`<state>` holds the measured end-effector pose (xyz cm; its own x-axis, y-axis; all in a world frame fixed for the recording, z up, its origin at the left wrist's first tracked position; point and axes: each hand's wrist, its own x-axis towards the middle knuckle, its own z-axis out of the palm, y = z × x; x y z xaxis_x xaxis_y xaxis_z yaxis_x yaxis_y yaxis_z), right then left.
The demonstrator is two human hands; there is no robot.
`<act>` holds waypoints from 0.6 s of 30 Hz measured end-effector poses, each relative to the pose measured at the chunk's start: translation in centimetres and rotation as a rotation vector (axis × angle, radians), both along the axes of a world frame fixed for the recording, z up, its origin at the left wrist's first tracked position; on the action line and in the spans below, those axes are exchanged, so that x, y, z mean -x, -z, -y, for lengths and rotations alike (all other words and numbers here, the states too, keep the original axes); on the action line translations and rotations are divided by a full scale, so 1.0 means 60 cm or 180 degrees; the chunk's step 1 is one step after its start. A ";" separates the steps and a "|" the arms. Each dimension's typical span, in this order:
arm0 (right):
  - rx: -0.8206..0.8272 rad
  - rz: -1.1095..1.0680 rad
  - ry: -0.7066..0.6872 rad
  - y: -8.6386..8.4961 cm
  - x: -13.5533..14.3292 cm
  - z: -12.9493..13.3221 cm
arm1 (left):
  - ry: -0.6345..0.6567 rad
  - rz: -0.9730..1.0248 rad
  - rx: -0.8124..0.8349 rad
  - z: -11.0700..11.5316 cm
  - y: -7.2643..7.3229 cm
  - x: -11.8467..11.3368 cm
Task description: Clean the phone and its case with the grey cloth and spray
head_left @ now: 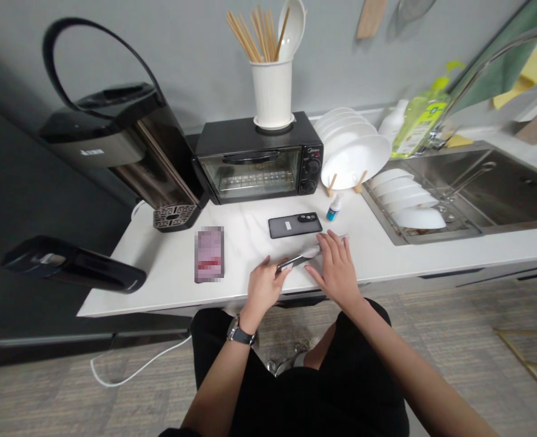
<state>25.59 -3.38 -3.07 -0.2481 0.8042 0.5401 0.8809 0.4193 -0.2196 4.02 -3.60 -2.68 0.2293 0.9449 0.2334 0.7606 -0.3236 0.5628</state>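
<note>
A phone [290,263] is held tilted near the counter's front edge. My left hand [264,286] grips its left end between thumb and fingers. Across its right part lies my right hand [338,267], fingers bent over a thin pale cloth [312,251] that is mostly covered; its exact kind is hard to make out. Just beyond the phone, a dark phone case [290,226] with a camera cutout lies flat on the counter. Right of the case stands a small white and blue bottle [334,209]. To the left lies a blurred-out, pinkish flat rectangular object [209,255].
A black toaster oven [256,173] carries a white utensil holder [272,91]. Plates stand in a rack [357,161] beside it. At right is a sink [491,188] with bowls; at left, a dark drinks machine [159,152] and a black flask-like object [74,264] by the counter edge.
</note>
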 end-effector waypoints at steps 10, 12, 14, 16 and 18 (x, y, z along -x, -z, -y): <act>0.0081 0.0512 -0.1065 -0.006 0.059 0.040 | -0.0149 -0.0235 0.0130 -0.002 0.019 0.004; 0.0036 0.0239 -0.0615 -0.002 0.014 0.019 | -0.0081 -0.0149 0.0103 -0.001 0.012 0.003; 0.0015 -0.0043 -0.0185 -0.001 -0.019 0.004 | -0.0015 -0.0029 0.0084 0.000 0.005 0.001; -0.0003 -0.0201 0.0115 -0.002 -0.021 0.002 | 0.0019 0.0082 0.0074 0.000 0.000 0.000; -0.0014 -0.0168 0.0157 -0.004 0.007 0.013 | 0.0014 0.0111 0.0083 -0.001 -0.001 -0.001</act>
<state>25.18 -4.18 -2.81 -0.1793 0.8123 0.5550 0.8878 0.3767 -0.2646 4.07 -3.56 -2.64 0.2255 0.9498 0.2167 0.7390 -0.3117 0.5972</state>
